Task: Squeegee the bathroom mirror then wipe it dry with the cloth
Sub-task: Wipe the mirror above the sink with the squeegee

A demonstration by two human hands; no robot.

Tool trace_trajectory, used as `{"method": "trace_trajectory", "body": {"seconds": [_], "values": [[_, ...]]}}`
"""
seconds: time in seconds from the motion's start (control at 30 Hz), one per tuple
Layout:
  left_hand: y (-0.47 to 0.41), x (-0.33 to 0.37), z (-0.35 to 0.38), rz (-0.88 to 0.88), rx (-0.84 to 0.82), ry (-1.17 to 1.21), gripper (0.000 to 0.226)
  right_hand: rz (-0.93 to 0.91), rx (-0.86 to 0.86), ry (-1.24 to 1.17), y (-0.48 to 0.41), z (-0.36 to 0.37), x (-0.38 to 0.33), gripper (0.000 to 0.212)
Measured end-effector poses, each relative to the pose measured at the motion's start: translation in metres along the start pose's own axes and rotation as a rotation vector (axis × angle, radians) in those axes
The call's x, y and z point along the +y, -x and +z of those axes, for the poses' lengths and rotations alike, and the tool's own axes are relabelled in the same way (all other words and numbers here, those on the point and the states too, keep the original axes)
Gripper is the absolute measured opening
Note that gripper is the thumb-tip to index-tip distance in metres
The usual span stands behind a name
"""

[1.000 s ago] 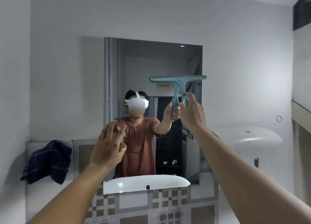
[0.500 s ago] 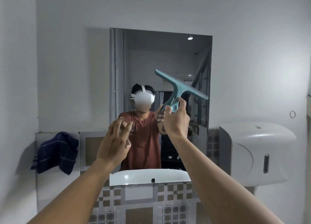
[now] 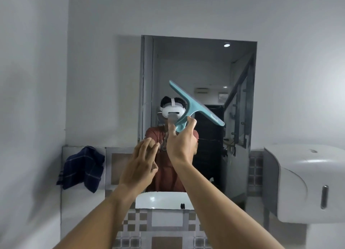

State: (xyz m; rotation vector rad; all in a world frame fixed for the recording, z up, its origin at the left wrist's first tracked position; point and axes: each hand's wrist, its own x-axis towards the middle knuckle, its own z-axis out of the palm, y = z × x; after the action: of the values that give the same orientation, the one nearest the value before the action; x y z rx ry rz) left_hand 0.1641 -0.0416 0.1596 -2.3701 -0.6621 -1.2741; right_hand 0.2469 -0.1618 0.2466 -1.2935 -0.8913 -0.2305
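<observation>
The rectangular bathroom mirror [image 3: 201, 65] hangs on the white wall straight ahead. A teal squeegee [image 3: 196, 103] is raised in front of its middle, blade tilted down to the right. My right hand [image 3: 180, 144] grips its handle from below. My left hand [image 3: 140, 164] hovers just left of it, fingers apart, holding nothing. A dark blue checked cloth [image 3: 82, 167] hangs over the ledge left of the mirror.
A white paper dispenser [image 3: 306, 183] juts from the wall at the right. Below the mirror runs a tiled ledge [image 3: 160, 228] in grey and brown. A white wall closes in on the left.
The squeegee has tipped from level to slanted and moved left and lower toward the mirror's middle. My left hand has stayed open beside it. The view has tilted upward.
</observation>
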Motion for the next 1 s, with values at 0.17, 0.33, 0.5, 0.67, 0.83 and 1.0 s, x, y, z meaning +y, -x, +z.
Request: {"method": "trace_trajectory", "body": {"seconds": [0.17, 0.33, 0.5, 0.67, 0.83, 1.0], "values": [[0.007, 0.000, 0.000, 0.016, 0.021, -0.028, 0.103, -0.028, -0.037, 0.092, 0.001, 0.016, 0.005, 0.052], [0.006, -0.001, 0.002, 0.015, 0.018, -0.057, 0.105, -0.043, -0.036, 0.132, 0.001, 0.031, 0.014, 0.058], [0.006, -0.001, 0.006, 0.005, 0.005, -0.070, 0.102, -0.095, -0.051, 0.264, -0.005, 0.013, 0.023, 0.060], [0.006, -0.001, 0.004, 0.009, 0.005, -0.082, 0.105, -0.224, -0.097, 0.379, -0.003, 0.001, 0.028, 0.062], [0.006, -0.003, 0.004, 0.026, 0.000, -0.090, 0.103, -0.293, -0.093, 0.468, -0.007, -0.015, 0.026, 0.060], [0.007, -0.006, 0.008, 0.032, 0.006, -0.059, 0.102, -0.405, -0.143, 0.708, -0.019, -0.047, 0.030, 0.045]]}}
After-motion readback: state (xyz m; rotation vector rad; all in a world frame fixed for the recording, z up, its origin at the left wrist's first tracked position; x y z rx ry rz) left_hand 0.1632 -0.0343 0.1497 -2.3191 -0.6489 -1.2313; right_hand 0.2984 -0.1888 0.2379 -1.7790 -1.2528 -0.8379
